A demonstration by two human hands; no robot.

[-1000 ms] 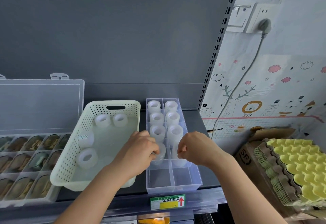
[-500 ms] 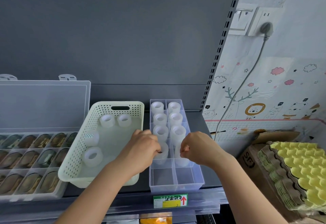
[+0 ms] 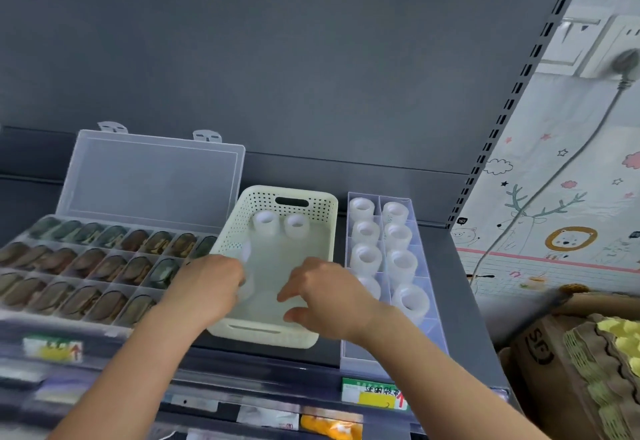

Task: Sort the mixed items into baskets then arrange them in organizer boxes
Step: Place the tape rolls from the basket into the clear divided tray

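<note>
Rolls of clear tape (image 3: 265,223) in the cream basket (image 3: 256,202) look light, stiff and slick, best pinched through the core; our right hand (image 3: 329,297) hovers slack and empty above it, while blur hides whether our left hand (image 3: 204,287) grips one.

- Dark grey back panel (image 3: 277,58) across the upper frame, above a grey shelf (image 3: 460,283).
- Slotted metal upright (image 3: 512,103) slanting down from upper right.
- White wall socket (image 3: 620,41) at the top right edge, with a grey plug (image 3: 626,58) in it and a cable (image 3: 554,180) trailing down to the left.
- Cartoon wall sheet (image 3: 588,148) at right, printed with a lion (image 3: 570,238), a deer (image 3: 530,211), clouds and stars.
- Brown cardboard box (image 3: 533,346) at lower right, with yellow-green egg trays (image 3: 606,363) stacked on it.
- Green-and-yellow price label (image 3: 375,396) with a red arrow on the shelf's front edge; a second, blurred label (image 3: 52,349) at lower left.
- Orange packet (image 3: 329,427) at the bottom edge.
</note>
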